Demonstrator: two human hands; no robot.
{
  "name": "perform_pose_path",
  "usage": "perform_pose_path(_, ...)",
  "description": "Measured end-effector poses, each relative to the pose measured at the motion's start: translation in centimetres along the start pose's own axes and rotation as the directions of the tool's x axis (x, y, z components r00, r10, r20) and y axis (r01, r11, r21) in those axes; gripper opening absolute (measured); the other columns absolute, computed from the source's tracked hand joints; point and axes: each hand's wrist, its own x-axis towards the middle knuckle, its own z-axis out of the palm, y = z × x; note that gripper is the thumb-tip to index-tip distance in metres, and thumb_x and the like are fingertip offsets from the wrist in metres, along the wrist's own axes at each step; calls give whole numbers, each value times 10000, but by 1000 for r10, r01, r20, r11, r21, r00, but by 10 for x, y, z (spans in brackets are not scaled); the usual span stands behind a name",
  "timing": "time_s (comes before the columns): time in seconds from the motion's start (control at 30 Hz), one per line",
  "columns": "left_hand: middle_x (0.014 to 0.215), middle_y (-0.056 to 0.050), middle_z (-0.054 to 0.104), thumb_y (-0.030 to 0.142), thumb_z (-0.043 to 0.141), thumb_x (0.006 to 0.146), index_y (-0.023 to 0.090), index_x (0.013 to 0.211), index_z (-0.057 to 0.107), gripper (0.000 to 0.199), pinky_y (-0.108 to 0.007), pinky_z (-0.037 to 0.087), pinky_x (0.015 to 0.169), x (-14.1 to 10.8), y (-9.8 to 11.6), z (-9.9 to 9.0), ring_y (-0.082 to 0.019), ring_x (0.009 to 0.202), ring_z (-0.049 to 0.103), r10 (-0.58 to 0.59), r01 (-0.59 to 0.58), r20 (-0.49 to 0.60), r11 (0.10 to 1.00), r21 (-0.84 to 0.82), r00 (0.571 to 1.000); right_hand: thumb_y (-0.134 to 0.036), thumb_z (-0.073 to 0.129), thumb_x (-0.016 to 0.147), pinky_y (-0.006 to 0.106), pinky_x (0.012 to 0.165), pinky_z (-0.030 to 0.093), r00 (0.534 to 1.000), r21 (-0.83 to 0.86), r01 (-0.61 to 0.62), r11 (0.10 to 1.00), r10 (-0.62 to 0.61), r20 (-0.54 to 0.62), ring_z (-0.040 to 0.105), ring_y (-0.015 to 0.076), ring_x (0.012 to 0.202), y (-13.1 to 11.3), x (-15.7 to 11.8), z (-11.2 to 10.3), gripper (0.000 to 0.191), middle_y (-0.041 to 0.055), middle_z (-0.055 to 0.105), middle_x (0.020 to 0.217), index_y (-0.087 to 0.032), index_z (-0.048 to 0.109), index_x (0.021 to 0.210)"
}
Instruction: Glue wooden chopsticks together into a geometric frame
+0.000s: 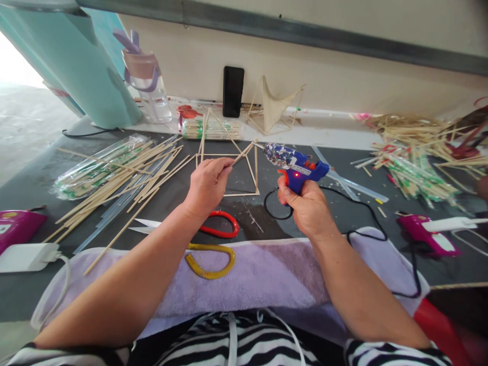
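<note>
My right hand (pixel 307 206) grips a blue hot glue gun (pixel 295 165) by its handle, with a red light lit on its side. The gun's nozzle points left and meets, or nearly meets, the top corner of a stick frame (pixel 256 170). In my left hand (pixel 210 183) a thin wooden stick (pixel 243 154) is pinched, its far end at that same corner by the nozzle. The frame stands on the dark table behind my left hand, which hides part of it. Scissors (pixel 219 224) with red and yellow handles lie below my left hand, partly covered by my forearm.
Loose sticks (pixel 152 173) and clear glue sticks (pixel 114 213) lie at left, packaged sticks (pixel 419 175) at right. A phone (pixel 233 91), a finished-looking stick model (pixel 276 107) and a water bottle (pixel 147 84) stand behind. A lilac towel (pixel 263 274) covers the front edge; a black cord (pixel 366 206) trails right.
</note>
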Motion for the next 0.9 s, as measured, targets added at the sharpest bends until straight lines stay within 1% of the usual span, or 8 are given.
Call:
perform_pose_path(0.1, 996, -36, 759, 205, 555, 909, 212, 1018, 730, 206, -296, 501, 897, 0, 0, -1, -182, 951, 678, -3, 3, 9, 1000, -6, 1000, -392, 680, 846, 289, 623, 449, 1000, -16, -1, 1000, 0, -9, 461, 106, 621, 2, 0, 0, 215, -14, 574, 855, -248, 563, 957)
perform_pose_path(0.3, 960, -35, 765, 183, 582, 890, 189, 1001, 739, 193, -271, 507, 870, 1, -1, -1, -172, 921, 687, 29, -29, -26, 999, -14, 999, -399, 688, 849, 280, 611, 445, 1000, -18, -1, 1000, 1, -13, 462, 107, 614, 3, 1, 0, 227, -20, 566, 819, -244, 571, 966)
perform_pose_path(0.4, 947, -30, 767, 177, 591, 883, 184, 988, 741, 184, -261, 508, 858, 1, -1, 0, -166, 904, 689, 43, -43, -33, 999, -11, 999, -377, 684, 854, 277, 615, 440, 1000, -11, 17, 1000, -17, -15, 462, 107, 613, 3, 1, -1, 198, -25, 559, 809, -248, 574, 956)
perform_pose_path(0.53, 941, -29, 767, 173, 593, 880, 184, 980, 741, 178, -257, 511, 847, 1, -2, 1, -162, 895, 691, 50, -51, -42, 999, -18, 998, -348, 667, 859, 277, 614, 436, 999, -3, 32, 999, -32, 22, 463, 108, 619, 1, 1, -1, 166, -20, 569, 842, -251, 577, 960)
perform_pose_path(0.67, 954, -25, 767, 176, 590, 883, 194, 984, 738, 180, -263, 514, 852, 2, -3, 1, -162, 904, 692, 47, -47, -32, 999, -12, 998, -309, 664, 854, 272, 615, 428, 998, 8, 6, 1000, -6, 62, 468, 101, 623, 0, 0, 0, 141, -19, 575, 882, -246, 590, 956)
perform_pose_path(0.83, 945, -27, 767, 180, 593, 880, 193, 978, 739, 177, -264, 515, 849, 2, -3, 0, -161, 898, 693, 26, -26, -30, 1000, -7, 999, -261, 665, 838, 269, 586, 389, 992, 92, -16, 996, 5, 125, 467, 88, 601, -7, 1, -3, 105, -16, 585, 868, -222, 635, 930)
perform_pose_path(0.9, 940, -26, 766, 182, 588, 883, 193, 979, 739, 179, -264, 514, 849, 2, -3, 0, -161, 896, 692, 29, -30, -32, 1000, -10, 999, -229, 675, 805, 271, 567, 382, 993, 160, -17, 987, -2, 116, 458, 81, 568, -12, 2, -5, 109, -12, 610, 865, -217, 646, 910)
